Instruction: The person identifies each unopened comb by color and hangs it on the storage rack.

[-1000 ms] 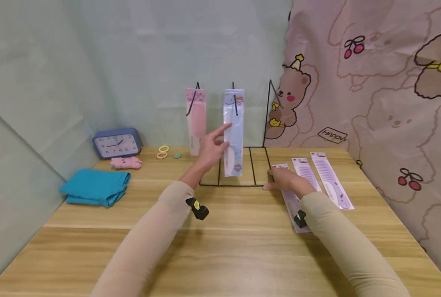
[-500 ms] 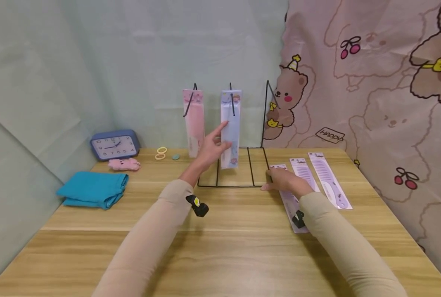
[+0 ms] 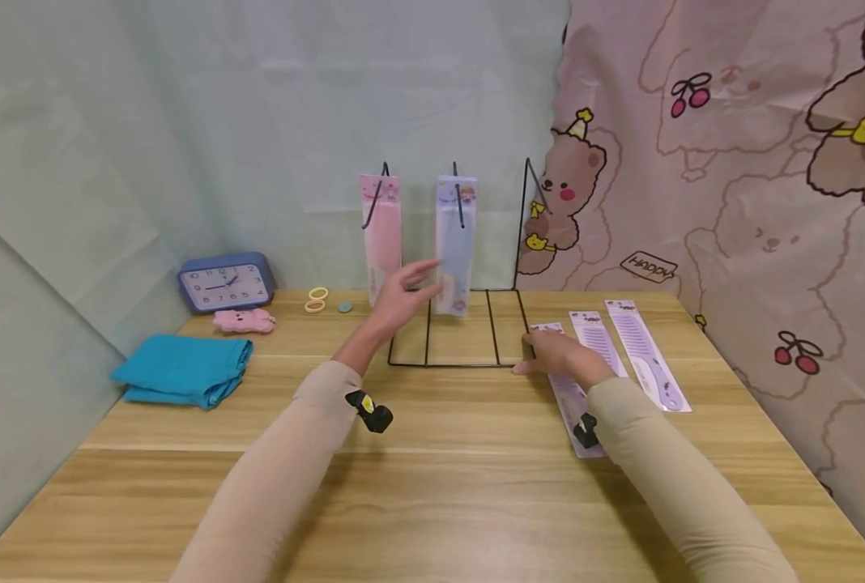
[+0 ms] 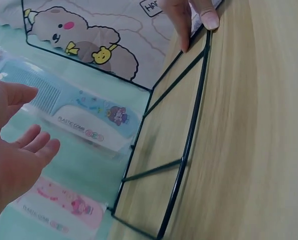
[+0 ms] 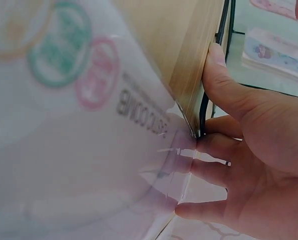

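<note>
A blue packaged comb (image 3: 458, 251) hangs from the middle hook of a black wire display rack (image 3: 454, 366). Beside its left edge is my left hand (image 3: 402, 298), fingers extended and holding nothing; the left wrist view shows a gap between the hand (image 4: 13, 145) and the comb package (image 4: 98, 117). A pink packaged comb (image 3: 383, 235) hangs on the left hook. At the rack's front right corner, my right hand (image 3: 565, 355) grips the base wire between thumb and fingers. Its fingertips also meet the edge of a purple comb package (image 5: 138, 165) in the right wrist view.
Purple packaged combs (image 3: 649, 356) lie right of the rack, one partly under my right arm. The rack's right hook (image 3: 540, 185) carries nothing. At left are a blue clock (image 3: 227, 283), a pink plush (image 3: 245, 321), hair ties (image 3: 316, 306) and a folded teal cloth (image 3: 185, 368).
My left hand has drawn back left and slightly down from the blue comb, which it was touching. The comb's lower end has swung back toward the rack. My right hand stays put.
</note>
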Demonstrator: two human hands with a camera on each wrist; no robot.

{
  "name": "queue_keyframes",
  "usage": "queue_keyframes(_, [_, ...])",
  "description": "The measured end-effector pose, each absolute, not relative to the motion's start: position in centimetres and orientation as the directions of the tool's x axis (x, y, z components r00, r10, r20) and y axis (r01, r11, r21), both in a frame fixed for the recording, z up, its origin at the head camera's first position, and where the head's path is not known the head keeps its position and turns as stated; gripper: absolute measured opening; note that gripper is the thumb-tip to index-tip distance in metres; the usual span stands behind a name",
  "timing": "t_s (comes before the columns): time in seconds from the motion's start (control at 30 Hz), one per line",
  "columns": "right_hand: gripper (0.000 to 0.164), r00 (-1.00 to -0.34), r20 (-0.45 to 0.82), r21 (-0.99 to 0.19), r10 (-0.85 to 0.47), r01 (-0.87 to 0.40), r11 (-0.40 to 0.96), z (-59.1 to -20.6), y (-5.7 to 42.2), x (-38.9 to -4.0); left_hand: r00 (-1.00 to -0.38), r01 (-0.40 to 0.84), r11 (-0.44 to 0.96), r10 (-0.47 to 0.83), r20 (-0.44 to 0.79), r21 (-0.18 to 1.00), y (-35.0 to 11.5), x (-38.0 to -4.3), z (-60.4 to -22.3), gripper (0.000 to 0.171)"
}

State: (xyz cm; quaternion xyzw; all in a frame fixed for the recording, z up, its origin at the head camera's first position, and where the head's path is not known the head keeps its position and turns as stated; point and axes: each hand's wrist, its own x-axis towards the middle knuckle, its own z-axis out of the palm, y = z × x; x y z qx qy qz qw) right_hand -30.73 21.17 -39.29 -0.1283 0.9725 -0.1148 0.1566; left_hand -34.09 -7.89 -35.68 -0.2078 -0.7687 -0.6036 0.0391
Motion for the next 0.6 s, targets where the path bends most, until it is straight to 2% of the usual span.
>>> queue_keyframes(0.17, [0.081, -0.918, -0.265, -0.277, -0.294, -0.220, 0.935, -39.6, 21.3, -30.9, -0.898, 0.390, 0.213, 0.304, 0.318, 0.896, -9.9, -33.0, -36.3, 0.046])
queue_keyframes(0.4, [0.075, -0.917, -0.243, -0.269, -0.318, -0.251, 0.930, -39.9, 21.4, -30.8, -0.866, 0.440, 0.383, 0.422, 0.270, 0.812, -12.0, -31.4, -37.2, 0.049])
queue_keyframes(0.5, [0.079, -0.916, -0.242, -0.267, -0.319, -0.253, 0.930, -39.7, 21.4, -30.7, -0.855, 0.481, 0.513, 0.455, 0.250, 0.711, -12.3, -30.9, -37.8, 0.053])
queue_keyframes(0.6, [0.082, -0.917, -0.247, -0.267, -0.313, -0.246, 0.932, -39.4, 21.3, -30.6, -0.850, 0.517, 0.673, 0.480, 0.218, 0.529, -12.3, -30.5, -38.4, 0.060])
